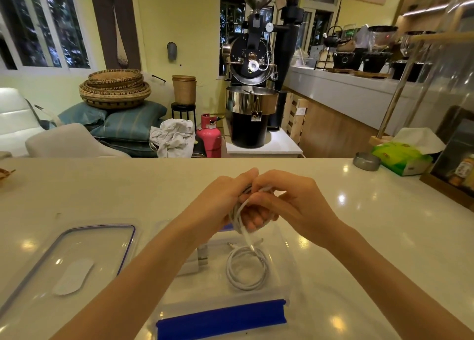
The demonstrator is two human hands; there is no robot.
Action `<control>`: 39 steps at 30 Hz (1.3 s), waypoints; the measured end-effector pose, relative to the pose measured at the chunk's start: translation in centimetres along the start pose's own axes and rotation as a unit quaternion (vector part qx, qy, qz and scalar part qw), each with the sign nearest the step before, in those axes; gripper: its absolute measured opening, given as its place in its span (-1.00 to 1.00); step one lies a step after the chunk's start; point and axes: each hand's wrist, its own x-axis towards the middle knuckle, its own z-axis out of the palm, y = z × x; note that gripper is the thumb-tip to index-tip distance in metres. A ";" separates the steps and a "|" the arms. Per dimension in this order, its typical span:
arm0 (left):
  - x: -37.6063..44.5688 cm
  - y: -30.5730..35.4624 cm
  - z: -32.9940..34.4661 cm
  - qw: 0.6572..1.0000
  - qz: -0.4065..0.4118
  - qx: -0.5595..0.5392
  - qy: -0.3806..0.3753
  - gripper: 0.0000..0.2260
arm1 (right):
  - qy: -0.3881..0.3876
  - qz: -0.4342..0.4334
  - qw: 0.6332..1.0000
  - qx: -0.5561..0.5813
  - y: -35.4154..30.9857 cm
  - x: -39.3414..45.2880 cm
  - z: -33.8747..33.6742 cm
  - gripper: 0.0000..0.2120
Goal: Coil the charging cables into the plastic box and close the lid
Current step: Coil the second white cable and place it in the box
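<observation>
Your left hand (225, 201) and right hand (289, 201) both grip a white charging cable (239, 217), half wound, above the open plastic box (287, 260), where another coil (247, 269) lies. It looks light, limp and springy; pinch across the loops.

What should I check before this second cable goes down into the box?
1. Cable wound into a coil: not ok; the white cable is looped between the left hand and the right hand, with a tail hanging loose.
2. Box open: ok; the plastic box has no lid on it.
3. Room in the box: ok; one coiled cable lies at its right, and floor shows beside it.
4. Lid at hand: ok; the lid lies flat on the counter, left of the box.
5. Plug ends tucked in: cannot tell; the fingers hide them.
</observation>
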 end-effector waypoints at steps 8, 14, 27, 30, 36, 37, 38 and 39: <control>-0.2 -0.3 -0.1 0.999 -0.003 -0.012 0.034 -0.73 | 0.108 0.055 0.988 0.097 0.6 -0.3 0.2 -0.98; -1.1 -0.8 0.0 0.997 0.043 0.051 0.036 -0.73 | 0.173 0.113 0.967 0.148 0.8 -0.6 0.0 -0.92; -0.8 -1.4 1.3 0.998 0.012 0.021 0.056 -0.82 | 0.226 0.092 0.963 0.113 0.7 -0.8 0.7 -0.94; -1.0 -1.7 2.0 0.997 0.003 0.048 0.054 -0.77 | 0.243 0.089 0.960 0.107 0.7 -0.8 0.9 -0.94; -0.8 -1.5 1.3 0.997 -0.021 0.044 0.051 -0.82 | 0.211 0.089 0.970 0.082 1.0 -0.8 0.3 -0.91; -0.8 -1.2 1.0 0.999 -0.035 0.027 0.033 -0.83 | 0.200 0.091 0.973 0.077 1.1 -0.8 0.1 -0.91; -0.8 -1.0 0.8 0.999 -0.046 0.011 0.017 -0.83 | 0.185 0.092 0.976 0.069 1.1 -0.7 -0.1 -0.92; -0.9 -0.8 0.5 0.999 -0.054 0.003 0.006 -0.82 | 0.168 0.093 0.980 0.057 1.1 -0.7 -0.3 -0.91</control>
